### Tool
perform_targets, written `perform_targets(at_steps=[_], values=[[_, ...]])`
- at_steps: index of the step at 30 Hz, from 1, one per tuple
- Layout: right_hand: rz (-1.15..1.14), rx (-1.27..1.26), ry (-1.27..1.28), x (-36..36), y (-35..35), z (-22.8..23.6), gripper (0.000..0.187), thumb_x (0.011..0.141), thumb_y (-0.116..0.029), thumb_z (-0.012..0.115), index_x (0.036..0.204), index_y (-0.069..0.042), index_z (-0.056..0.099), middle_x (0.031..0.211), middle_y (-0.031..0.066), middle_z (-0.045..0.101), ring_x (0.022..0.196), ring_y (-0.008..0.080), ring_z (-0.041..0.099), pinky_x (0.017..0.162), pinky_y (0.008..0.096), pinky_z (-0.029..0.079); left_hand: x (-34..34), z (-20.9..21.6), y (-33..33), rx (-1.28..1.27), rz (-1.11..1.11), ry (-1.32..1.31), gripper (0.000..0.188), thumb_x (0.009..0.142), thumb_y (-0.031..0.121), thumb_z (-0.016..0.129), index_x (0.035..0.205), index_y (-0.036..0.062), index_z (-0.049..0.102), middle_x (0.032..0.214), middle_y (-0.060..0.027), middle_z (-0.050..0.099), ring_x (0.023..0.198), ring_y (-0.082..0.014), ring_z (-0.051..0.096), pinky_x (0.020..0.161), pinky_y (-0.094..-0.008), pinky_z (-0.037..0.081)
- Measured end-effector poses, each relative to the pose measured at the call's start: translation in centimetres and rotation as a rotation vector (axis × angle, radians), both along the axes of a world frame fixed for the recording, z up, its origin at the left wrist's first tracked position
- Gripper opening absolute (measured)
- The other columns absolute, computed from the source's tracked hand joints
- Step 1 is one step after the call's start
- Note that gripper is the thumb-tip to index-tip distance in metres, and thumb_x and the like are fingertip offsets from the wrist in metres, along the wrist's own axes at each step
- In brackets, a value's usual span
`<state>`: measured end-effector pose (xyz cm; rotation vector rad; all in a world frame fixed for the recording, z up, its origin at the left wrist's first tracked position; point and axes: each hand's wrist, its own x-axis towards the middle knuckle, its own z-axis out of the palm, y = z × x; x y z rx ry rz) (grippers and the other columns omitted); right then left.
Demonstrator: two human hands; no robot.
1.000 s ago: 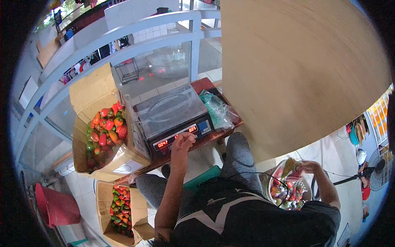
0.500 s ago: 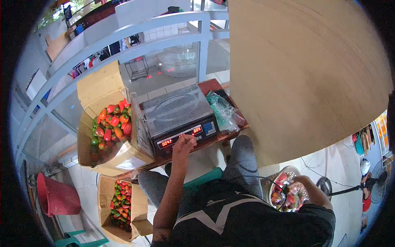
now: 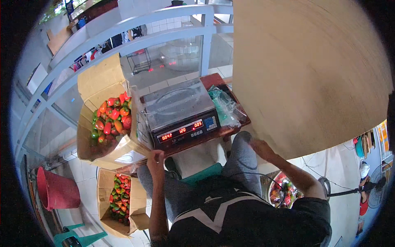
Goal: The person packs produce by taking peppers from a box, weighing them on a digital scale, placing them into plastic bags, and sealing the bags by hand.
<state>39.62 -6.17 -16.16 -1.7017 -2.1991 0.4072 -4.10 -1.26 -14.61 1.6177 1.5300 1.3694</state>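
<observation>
My left hand (image 3: 155, 159) is above my left knee, by the front edge of the wooden table (image 3: 193, 140). Its fingers are curled together; anything between them is too small to make out. Over my right knee hovers my right hand (image 3: 263, 149), its fingers too smeared to read. Between and beyond them, a digital scale (image 3: 181, 111) with a metal plate and lit red digits rests on the table. A large open carton (image 3: 96, 154) of red, orange and green bell peppers (image 3: 111, 119) stands left of the scale.
Clear and green plastic bags (image 3: 224, 109) lie right of the scale. A lower carton (image 3: 108, 222) holds more peppers. A basket (image 3: 267, 187) with plastic-wrapped produce sits at my right. A red bucket (image 3: 59, 189), a brown board (image 3: 308, 78) and a standing fan (image 3: 375, 185) surround me.
My right hand has come out of the basket up to my right knee. My left hand has drawn back from the scale's front, leftward and toward me.
</observation>
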Motion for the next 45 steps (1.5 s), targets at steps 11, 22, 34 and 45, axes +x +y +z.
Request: perform_targets(at_steps=[11,22,34,45], values=[[-0.621,-0.274,-0.276,-1.6,16.4,-6.3,0.037,0.083,-0.011,0.043,0.12,-0.007,0.037,0.1,0.0216,0.056,0.091,0.0333,0.057,0.074,0.0413,0.049,-3.7,-4.1,-3.4,-0.037,0.22,0.215,0.007,0.08,0.009,0.056,0.079,0.0024,0.053,0.076,-0.0111,0.051,0.071,-0.0259,0.052,0.063,-0.0337,0.041],[-0.559,0.428,-0.229,-2.0,19.3,-0.9,0.013,0.073,-0.01,0.056,0.082,-0.002,0.058,0.09,0.0192,0.055,0.077,0.036,0.057,0.065,0.042,0.048,-2.8,-4.0,-2.9,-0.022,0.243,0.24,0.009,0.078,0.012,0.058,0.079,0.0042,0.054,0.075,-0.0106,0.053,0.071,-0.0286,0.054,0.064,-0.036,0.042],[-0.252,0.821,0.171,-8.8,21.5,18.2,0.007,0.074,-0.005,0.057,0.072,-0.001,0.05,0.066,0.0135,0.055,0.063,0.029,0.054,0.063,0.0362,0.043,-3.1,-4.4,-2.9,0.011,0.248,0.307,0.007,0.077,0.01,0.057,0.078,0.0037,0.053,0.077,-0.0114,0.055,0.073,-0.0294,0.054,0.065,-0.0354,0.042],[0.206,0.635,0.782,-17.7,14.9,24.0,0.007,0.08,-0.008,0.055,0.077,-0.001,0.055,0.069,-0.0006,0.053,0.064,0.0067,0.046,0.058,0.0233,0.038,4.8,-2.1,-1.1,-0.571,-0.709,-0.52,0.069,0.089,0.057,0.017,0.113,0.0043,0.054,0.102,-0.0102,0.06,0.092,-0.0216,0.056,0.085,-0.0334,0.042]])
